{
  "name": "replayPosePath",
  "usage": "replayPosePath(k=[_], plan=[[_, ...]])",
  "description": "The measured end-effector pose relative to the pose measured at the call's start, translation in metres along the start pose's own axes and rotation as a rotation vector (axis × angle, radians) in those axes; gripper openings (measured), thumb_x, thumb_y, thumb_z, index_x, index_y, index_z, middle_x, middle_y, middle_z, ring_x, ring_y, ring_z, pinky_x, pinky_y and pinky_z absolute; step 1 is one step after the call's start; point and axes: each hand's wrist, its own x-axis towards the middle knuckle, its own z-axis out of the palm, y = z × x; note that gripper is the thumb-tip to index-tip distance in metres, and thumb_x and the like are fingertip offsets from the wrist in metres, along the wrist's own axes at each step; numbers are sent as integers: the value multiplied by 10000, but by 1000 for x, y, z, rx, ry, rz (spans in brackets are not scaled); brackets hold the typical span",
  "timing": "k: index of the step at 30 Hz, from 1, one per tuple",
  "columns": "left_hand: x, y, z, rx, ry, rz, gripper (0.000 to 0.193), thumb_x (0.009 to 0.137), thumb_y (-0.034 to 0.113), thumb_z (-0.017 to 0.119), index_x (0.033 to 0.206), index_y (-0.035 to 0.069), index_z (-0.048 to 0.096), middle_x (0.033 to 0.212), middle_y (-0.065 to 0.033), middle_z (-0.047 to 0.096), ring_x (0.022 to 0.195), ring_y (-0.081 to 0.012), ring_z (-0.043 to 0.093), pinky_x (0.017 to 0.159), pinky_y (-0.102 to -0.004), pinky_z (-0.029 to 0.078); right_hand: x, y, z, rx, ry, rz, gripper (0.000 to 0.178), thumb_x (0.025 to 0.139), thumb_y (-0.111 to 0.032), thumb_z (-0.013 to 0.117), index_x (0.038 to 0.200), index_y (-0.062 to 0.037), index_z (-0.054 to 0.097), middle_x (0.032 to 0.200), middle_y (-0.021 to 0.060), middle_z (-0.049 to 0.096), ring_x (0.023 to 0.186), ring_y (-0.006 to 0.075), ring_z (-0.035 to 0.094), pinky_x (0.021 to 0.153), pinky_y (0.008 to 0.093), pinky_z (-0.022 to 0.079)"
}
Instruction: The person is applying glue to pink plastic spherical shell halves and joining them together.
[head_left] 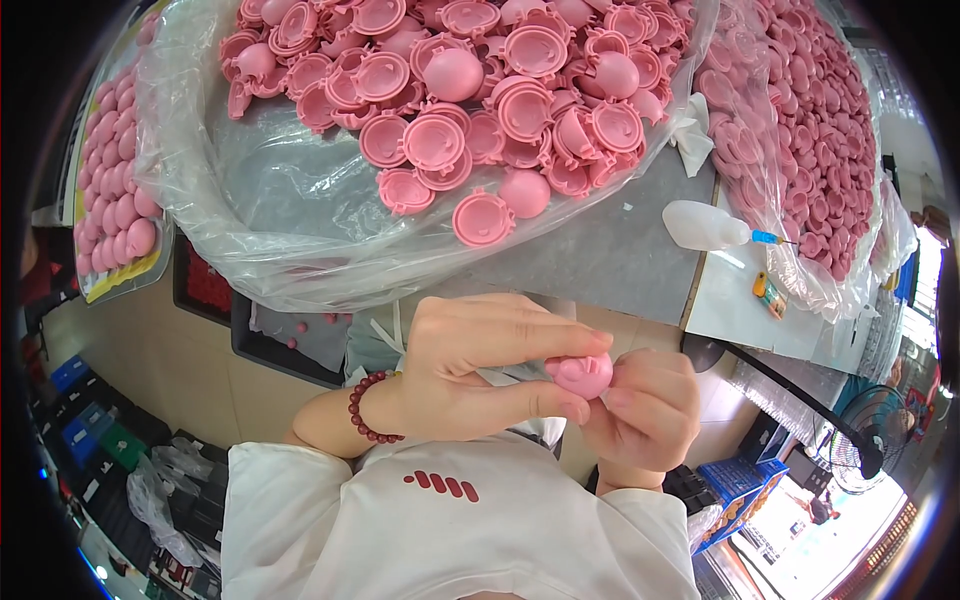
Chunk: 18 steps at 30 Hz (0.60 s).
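A small pink rounded plastic piece (585,376) with little raised nubs is held up in front of my chest. My left hand (480,365), a red bead bracelet on its wrist, pinches it between fingertips and thumb. From the right, my right hand (648,408) has its fingers curled closed against the piece's edge; what lies inside them is hidden. Beyond the hands, a heap of pink plastic half-shells (435,142) lies on a clear plastic bag (290,262) spread over the grey tabletop (600,255).
Right of the heap lie a white squeeze bottle (705,225) with a blue needle tip and a small yellow-green object (769,296). Another bag of pink parts (820,150) is at far right. Pink domes (118,215) fill a tray at left, above dark bins (275,350). A fan (880,425) stands right.
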Motion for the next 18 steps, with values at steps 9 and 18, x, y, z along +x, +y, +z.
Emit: replayPosePath(k=[9,18], plan=[[-2,8,-2,-743,169,-482,543,578,433,724,860,3,553,759,-91,580,688,-199,588,577,-262,492,31,52,-14,95,487,366,450,630,-202,714,982,-21,498,944,68,499,846,166,483,624,252,404],[4,5,-6,-1130,-5,-523,573,624,572,609,872,96,410,735,-46,500,649,-163,518,520,-265,469,31,56,-18,129,351,568,340,705,-107,630,970,51,487,830,142,600,732,130,547,690,228,421]])
